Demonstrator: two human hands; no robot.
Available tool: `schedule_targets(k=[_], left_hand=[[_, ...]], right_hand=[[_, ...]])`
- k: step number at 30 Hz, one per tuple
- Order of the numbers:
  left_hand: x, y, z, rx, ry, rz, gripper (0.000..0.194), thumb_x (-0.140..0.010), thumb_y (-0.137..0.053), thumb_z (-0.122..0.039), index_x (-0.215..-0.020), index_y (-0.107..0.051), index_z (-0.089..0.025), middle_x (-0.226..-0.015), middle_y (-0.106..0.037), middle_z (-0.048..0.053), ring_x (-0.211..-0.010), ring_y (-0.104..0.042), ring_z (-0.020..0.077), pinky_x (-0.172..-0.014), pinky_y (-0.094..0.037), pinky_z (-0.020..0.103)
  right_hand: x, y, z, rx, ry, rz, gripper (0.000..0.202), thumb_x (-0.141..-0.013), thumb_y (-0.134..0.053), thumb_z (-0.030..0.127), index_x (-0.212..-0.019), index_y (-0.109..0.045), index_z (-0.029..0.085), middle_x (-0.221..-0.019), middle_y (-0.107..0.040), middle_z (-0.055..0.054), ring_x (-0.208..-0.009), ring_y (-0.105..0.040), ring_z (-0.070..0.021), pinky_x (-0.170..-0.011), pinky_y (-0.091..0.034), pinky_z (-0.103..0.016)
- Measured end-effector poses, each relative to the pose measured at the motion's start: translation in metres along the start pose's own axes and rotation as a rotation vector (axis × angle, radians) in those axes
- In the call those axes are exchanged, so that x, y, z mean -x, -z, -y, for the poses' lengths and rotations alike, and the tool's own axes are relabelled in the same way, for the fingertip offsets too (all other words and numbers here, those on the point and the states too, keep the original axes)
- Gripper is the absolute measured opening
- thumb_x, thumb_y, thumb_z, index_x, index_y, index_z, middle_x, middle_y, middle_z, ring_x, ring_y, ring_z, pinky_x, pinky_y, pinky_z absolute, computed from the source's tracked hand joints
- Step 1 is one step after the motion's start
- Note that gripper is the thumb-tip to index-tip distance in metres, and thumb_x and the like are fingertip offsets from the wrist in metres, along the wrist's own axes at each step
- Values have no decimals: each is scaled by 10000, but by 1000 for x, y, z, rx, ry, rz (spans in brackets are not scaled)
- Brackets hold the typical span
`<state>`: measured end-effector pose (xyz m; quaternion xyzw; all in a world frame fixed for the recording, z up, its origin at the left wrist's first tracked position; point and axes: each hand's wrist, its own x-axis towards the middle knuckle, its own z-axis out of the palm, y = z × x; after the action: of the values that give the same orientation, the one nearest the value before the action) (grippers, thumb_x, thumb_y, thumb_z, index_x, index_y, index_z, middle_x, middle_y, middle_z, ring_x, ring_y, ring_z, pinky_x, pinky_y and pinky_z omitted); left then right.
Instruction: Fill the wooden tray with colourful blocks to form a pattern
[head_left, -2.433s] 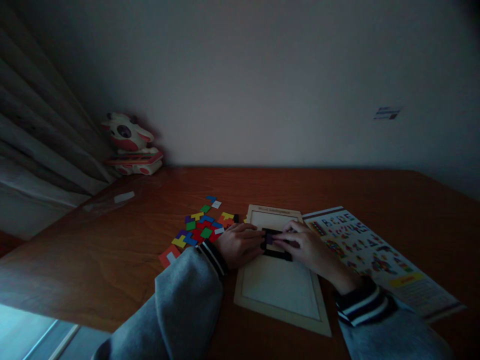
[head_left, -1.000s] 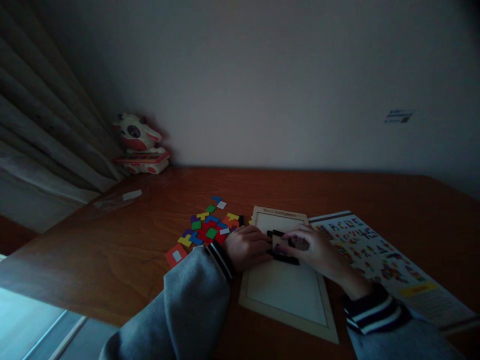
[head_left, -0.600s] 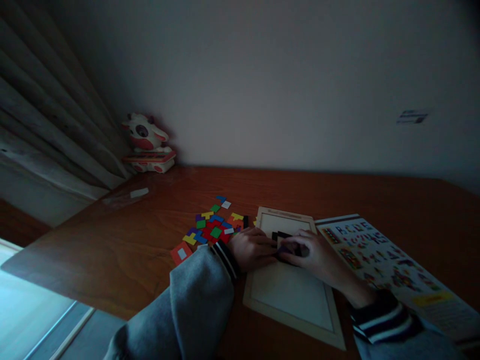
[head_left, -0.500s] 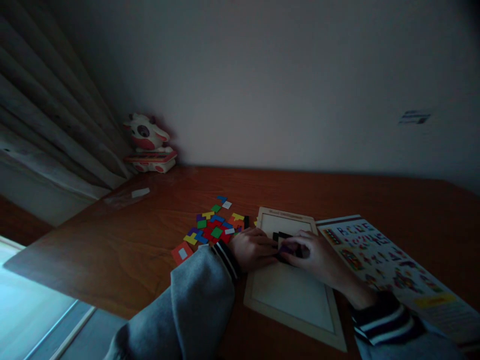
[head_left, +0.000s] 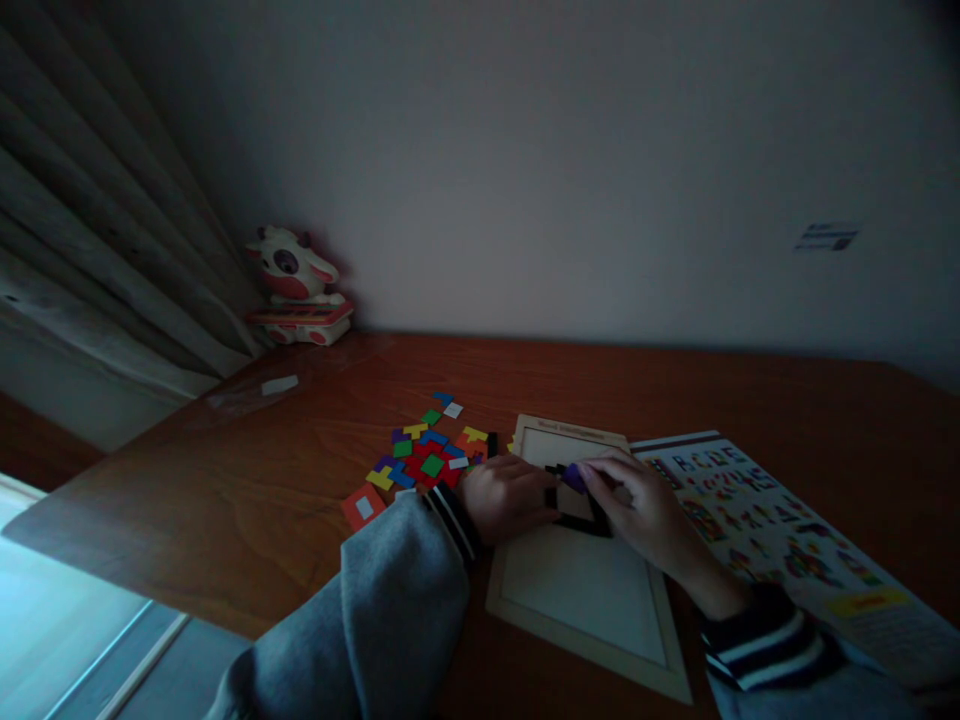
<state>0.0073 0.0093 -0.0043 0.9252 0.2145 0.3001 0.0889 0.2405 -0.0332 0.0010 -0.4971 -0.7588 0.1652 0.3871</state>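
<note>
A pale wooden puzzle board (head_left: 592, 665) with a raised frame lies before me. Black puzzle pieces (head_left: 583, 522) form an outline around a bare patch in its middle. My right hand (head_left: 630, 495) pinches a purple puzzle piece (head_left: 574, 477) between thumb and fingers, over the upper side of that outline. Across the board's left edge lies my left hand (head_left: 510, 497), its fingers stretched out with the tips at the left side of the black pieces. The undersides of those fingers are hidden.
Colourful loose puzzle pieces (head_left: 431, 465) are heaped left of the board. A printed pattern sheet (head_left: 795, 530) lies to the right, under my right forearm. A cow-shaped toy keyboard (head_left: 300, 310) stands at the back left, near the curtain (head_left: 112, 210). The wall closes off the wooden table (head_left: 300, 500).
My right hand has lifted the purple piece up and away from the lower part of the black outline, uncovering the bare patch inside. My left hand has stayed nearly still.
</note>
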Motion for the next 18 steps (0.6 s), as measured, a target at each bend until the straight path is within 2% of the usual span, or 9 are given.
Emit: schedule_targets(k=[5,9,13,16,18], left_hand=[[-2,3,-11,207,142,-157,322,-918,-633,-424,-1086,-653,-149,-897,-735,69,-803,-698,150,-762,-576,248],[-5,8,-17,269,218,-185,230,-940,-606,-380,-1040,-664,-181,-907,-746,48,-768,-709,132,-729,-587,228],[-7,23,-5,107,342,-216,182,-937,-591,-289,-1060,-673,-183,-910,-742,66,-846,-707,193,-780,-580,303],[-5,37,14,-91,482,-143,161,-921,-591,-242,-1047,-684,-204,-971,-745,56,-924,-694,213,-866,-545,331],[-1,46,27,-263,669,-19,188,-931,-579,-268,-1086,-678,-229,-1002,-747,33,-933,-695,195,-859,-538,294]], right_hand=[[-1,2,21,-150,-43,124,265,-982,-484,408,-1041,-689,250,-1006,-697,-48,-929,-660,-188,-819,-527,-312],[-2,1,32,-199,-60,132,289,-987,-467,409,-1048,-697,245,-1004,-698,-56,-956,-662,-191,-827,-530,-301],[0,0,23,-162,-140,49,325,-959,-514,459,-1203,-628,278,-1126,-690,-53,-1004,-649,-206,-849,-533,-329],[2,0,13,-121,-124,30,325,-959,-510,475,-1191,-630,282,-1133,-686,-52,-927,-646,-194,-829,-528,-338],[2,0,10,-103,-94,24,322,-963,-505,469,-1180,-637,271,-1106,-689,-53,-866,-640,-180,-818,-525,-337]])
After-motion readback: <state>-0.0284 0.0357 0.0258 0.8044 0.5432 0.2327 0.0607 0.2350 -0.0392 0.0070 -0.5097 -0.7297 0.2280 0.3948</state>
